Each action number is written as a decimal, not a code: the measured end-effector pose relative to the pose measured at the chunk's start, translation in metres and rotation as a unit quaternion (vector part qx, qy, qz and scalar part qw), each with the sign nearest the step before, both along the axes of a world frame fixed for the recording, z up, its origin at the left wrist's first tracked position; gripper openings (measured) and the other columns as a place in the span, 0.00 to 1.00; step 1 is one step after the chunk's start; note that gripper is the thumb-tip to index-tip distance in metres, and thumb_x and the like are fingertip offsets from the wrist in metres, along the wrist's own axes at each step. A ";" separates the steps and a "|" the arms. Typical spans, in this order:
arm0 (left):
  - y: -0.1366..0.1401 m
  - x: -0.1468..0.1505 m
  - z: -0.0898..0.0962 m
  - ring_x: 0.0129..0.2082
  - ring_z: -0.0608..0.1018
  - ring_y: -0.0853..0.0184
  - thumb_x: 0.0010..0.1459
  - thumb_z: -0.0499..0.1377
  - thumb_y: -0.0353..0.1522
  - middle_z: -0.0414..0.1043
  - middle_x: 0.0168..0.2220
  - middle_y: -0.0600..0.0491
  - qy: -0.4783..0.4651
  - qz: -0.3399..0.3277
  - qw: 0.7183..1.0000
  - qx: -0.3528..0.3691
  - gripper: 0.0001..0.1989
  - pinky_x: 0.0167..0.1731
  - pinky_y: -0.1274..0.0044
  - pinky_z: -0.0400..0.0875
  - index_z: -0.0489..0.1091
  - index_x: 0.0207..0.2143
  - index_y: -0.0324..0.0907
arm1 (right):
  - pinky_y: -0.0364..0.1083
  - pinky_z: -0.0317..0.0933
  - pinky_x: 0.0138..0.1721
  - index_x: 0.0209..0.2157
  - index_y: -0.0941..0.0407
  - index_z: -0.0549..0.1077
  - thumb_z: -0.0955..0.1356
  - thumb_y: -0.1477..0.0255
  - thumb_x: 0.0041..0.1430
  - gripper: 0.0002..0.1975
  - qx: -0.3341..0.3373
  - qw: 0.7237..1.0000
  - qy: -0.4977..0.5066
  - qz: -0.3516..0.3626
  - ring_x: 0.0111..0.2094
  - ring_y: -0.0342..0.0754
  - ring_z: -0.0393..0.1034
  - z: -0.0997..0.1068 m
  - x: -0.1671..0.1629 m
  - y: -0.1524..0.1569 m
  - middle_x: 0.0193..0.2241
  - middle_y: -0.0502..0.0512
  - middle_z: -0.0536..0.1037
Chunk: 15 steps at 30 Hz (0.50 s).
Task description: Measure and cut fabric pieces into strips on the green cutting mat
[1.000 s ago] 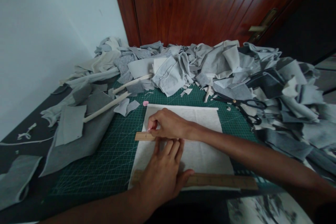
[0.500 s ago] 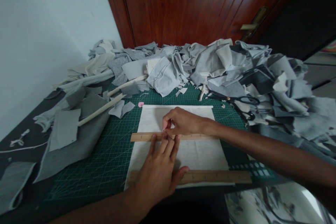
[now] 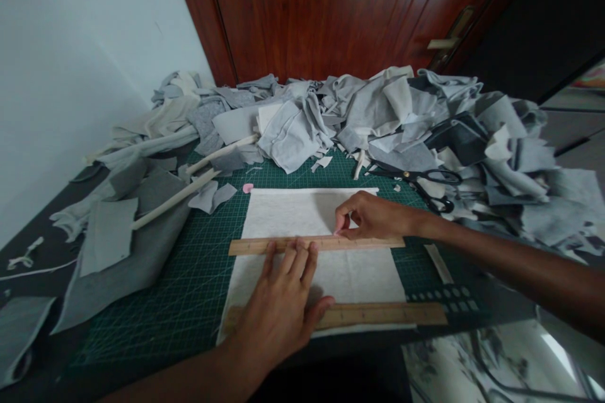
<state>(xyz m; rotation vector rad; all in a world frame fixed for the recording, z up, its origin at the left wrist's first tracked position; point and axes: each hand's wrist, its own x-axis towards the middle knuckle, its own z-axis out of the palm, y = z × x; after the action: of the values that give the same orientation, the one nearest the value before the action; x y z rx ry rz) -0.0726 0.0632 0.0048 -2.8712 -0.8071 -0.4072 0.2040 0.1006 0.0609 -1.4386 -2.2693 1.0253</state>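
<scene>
A white rectangle of cloth (image 3: 283,213) lies flat on the green cutting mat (image 3: 198,277), its far edge showing a narrow fold or strip. Across its middle runs a wooden ruler (image 3: 368,243). My left hand (image 3: 283,302) lies over the near half, fingers spread and fingertips pressing on the ruler, thumb out to the side. Just beyond the ruler's far edge, my right hand (image 3: 366,215) pinches a small pinkish bit that looks like tailor's chalk, mostly hidden by the fingers. A second wooden ruler (image 3: 387,315) crosses the cloth's near end, partly under my left hand.
Black scissors (image 3: 416,177) lie at the back right. Heaps of grey and cream fabric scraps (image 3: 293,132) line the back and both sides. A pink piece (image 3: 248,188) rests by the cloth's far left corner. Behind stands a wooden door (image 3: 302,12).
My right hand has moved to the right along the far edge of the middle ruler, away from my left fingertips. My left hand stays pressed on the ruler. The view has shifted slightly.
</scene>
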 end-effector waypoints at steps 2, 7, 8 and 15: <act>0.000 0.000 0.001 0.65 0.69 0.51 0.74 0.42 0.50 0.69 0.65 0.39 0.004 0.003 1.000 0.004 0.35 0.64 0.57 0.61 0.66 0.66 0.33 | 0.41 0.56 0.28 0.31 0.58 0.82 0.72 0.72 0.59 0.06 0.003 1.000 -0.014 -0.003 0.24 0.40 0.64 0.000 0.012 -0.005 0.25 0.50 0.80; -0.001 0.000 -0.001 0.65 0.68 0.51 0.74 0.42 0.51 0.68 0.66 0.39 0.005 0.008 1.000 -0.005 0.36 0.65 0.57 0.60 0.65 0.68 0.34 | 0.41 0.55 0.27 0.31 0.58 0.82 0.72 0.68 0.60 0.09 -0.004 0.999 -0.036 -0.016 0.23 0.40 0.64 0.001 0.040 -0.020 0.26 0.51 0.81; -0.001 0.000 -0.001 0.66 0.68 0.51 0.74 0.43 0.51 0.68 0.66 0.39 0.007 0.008 1.000 -0.008 0.36 0.66 0.57 0.59 0.64 0.68 0.34 | 0.42 0.55 0.27 0.31 0.58 0.82 0.72 0.67 0.60 0.09 -0.007 0.999 -0.042 -0.020 0.23 0.40 0.65 0.002 0.046 -0.023 0.25 0.52 0.81; -0.001 0.000 0.000 0.65 0.67 0.49 0.73 0.43 0.52 0.68 0.66 0.40 0.004 0.003 1.000 -0.004 0.36 0.66 0.56 0.58 0.66 0.67 0.33 | 0.42 0.55 0.27 0.31 0.58 0.82 0.72 0.62 0.61 0.13 -0.032 0.995 -0.075 -0.049 0.25 0.42 0.67 0.004 0.082 -0.043 0.27 0.54 0.81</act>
<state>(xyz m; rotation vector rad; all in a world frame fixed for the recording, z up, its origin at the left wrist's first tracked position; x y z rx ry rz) -0.0730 0.0625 0.0045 -2.8748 -0.8185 -0.3919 0.2862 0.0578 0.0646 -1.6871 -2.2600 0.9991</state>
